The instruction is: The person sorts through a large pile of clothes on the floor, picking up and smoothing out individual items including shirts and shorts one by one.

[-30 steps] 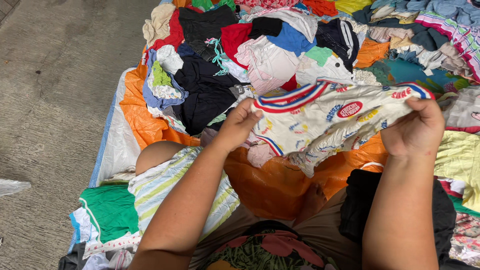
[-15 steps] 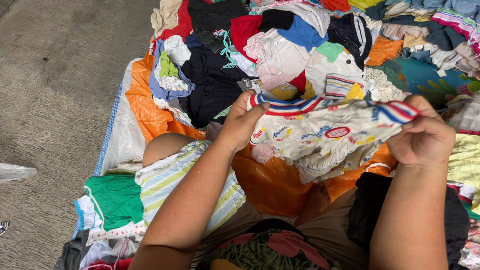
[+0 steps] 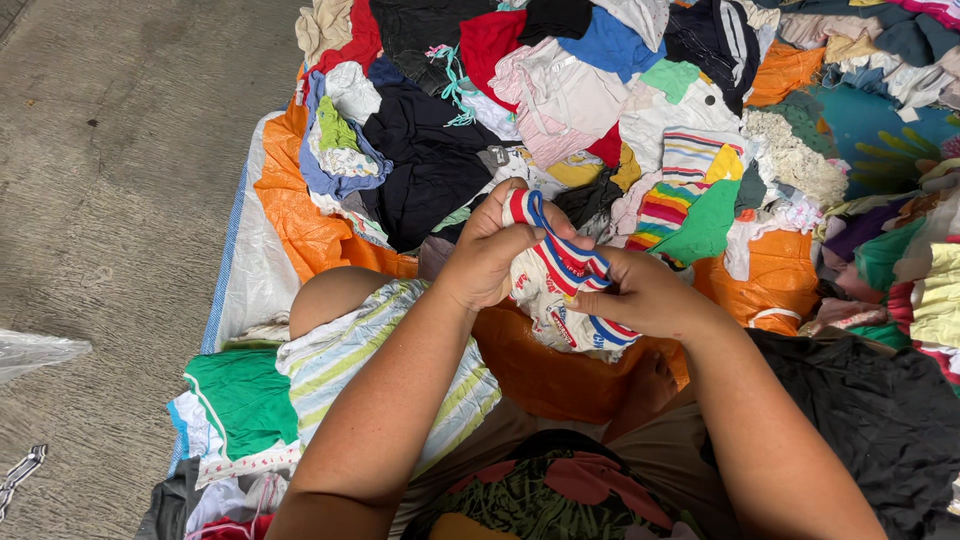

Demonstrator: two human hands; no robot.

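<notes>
A small white printed garment (image 3: 552,290) with a red, white and blue striped band is bunched up between both hands, just above my lap. My left hand (image 3: 490,252) grips its upper left part, with the striped band looped over the fingers. My right hand (image 3: 640,295) pinches the striped edge on the right side. The two hands are close together, almost touching. Most of the garment's print is folded in and hidden.
A big heap of mixed clothes (image 3: 600,90) lies ahead on an orange and white tarp (image 3: 290,220). A striped cloth (image 3: 395,370) covers my left knee, with green and white garments (image 3: 240,400) beside it. Dark cloth (image 3: 880,420) lies right. Concrete ground (image 3: 110,170) stretches left.
The garment was held spread wide between the hands. Now the hands have come together and the garment is folded and bunched between them.
</notes>
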